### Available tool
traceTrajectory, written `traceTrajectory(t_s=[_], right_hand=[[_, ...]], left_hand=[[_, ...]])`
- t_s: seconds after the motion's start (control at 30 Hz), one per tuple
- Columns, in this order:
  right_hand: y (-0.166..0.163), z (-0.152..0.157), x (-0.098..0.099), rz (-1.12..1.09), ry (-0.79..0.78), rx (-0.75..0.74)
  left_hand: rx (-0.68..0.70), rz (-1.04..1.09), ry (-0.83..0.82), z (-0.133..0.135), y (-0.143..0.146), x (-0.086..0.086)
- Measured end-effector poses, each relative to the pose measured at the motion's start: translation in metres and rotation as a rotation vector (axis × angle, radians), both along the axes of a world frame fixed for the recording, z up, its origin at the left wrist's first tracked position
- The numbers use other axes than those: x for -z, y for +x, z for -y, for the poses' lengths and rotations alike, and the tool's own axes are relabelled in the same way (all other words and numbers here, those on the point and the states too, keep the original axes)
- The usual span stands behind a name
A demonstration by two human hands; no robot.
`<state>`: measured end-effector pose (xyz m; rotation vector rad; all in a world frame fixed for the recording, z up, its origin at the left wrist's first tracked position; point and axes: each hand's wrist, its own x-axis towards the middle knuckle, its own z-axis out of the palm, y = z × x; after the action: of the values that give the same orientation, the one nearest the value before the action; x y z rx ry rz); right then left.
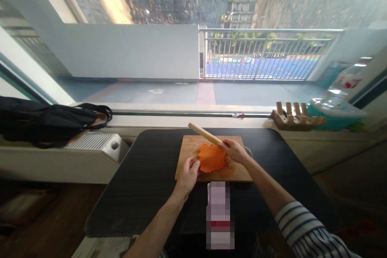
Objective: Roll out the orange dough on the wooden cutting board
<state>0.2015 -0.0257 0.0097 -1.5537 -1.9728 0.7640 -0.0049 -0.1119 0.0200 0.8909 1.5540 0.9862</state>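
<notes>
A flat orange sheet of dough (pixel 212 158) with a wavy edge lies on the wooden cutting board (pixel 184 145). My left hand (pixel 190 171) is at the dough's left edge, its thumb and fingers pinched together on the rim. Gripped near its right end, a pale wooden rolling pin (pixel 203 132) is in my right hand (pixel 232 149). The pin slants up to the left over the dough's far side. Whether it touches the dough is hard to tell. Behind my right wrist, a round metal rim (pixel 248 152) shows only in part.
The board rests on a dark table (pixel 145 181) by a window. On the sill at right are a wooden rack (pixel 292 119), a teal container (pixel 329 119) and a clear plastic bottle (pixel 338 86). A black bag (pixel 57 123) lies at left above a white radiator (pixel 99 145).
</notes>
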Motion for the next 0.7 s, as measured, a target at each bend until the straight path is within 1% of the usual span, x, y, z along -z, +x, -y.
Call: traceTrajectory(t_s=[0.17, 0.27, 0.33, 0.4, 0.5, 0.6, 0.7], right_hand=[[0.000, 0.006, 0.001, -0.066, -0.036, 0.016], [0.002, 0.013, 0.002, -0.101, -0.058, 0.036], [0.003, 0.018, 0.003, -0.121, -0.074, 0.044], [0.005, 0.023, 0.004, -0.144, -0.097, 0.045], [0.006, 0.029, 0.003, -0.180, -0.122, 0.042], [0.008, 0.036, -0.001, -0.139, -0.097, 0.044], [0.010, 0.044, -0.009, 0.001, -0.041, 0.042]], left_hand=[[0.041, -0.156, 0.150, -0.012, -0.003, 0.014], [0.033, -0.174, 0.216, -0.020, -0.003, 0.014], [0.029, -0.190, 0.223, -0.025, -0.002, 0.011], [0.053, -0.228, 0.238, -0.031, 0.000, 0.009], [0.081, -0.287, 0.309, -0.041, 0.002, 0.014], [0.076, -0.312, 0.356, -0.051, 0.002, 0.025], [0.042, -0.332, 0.372, -0.057, -0.003, 0.032]])
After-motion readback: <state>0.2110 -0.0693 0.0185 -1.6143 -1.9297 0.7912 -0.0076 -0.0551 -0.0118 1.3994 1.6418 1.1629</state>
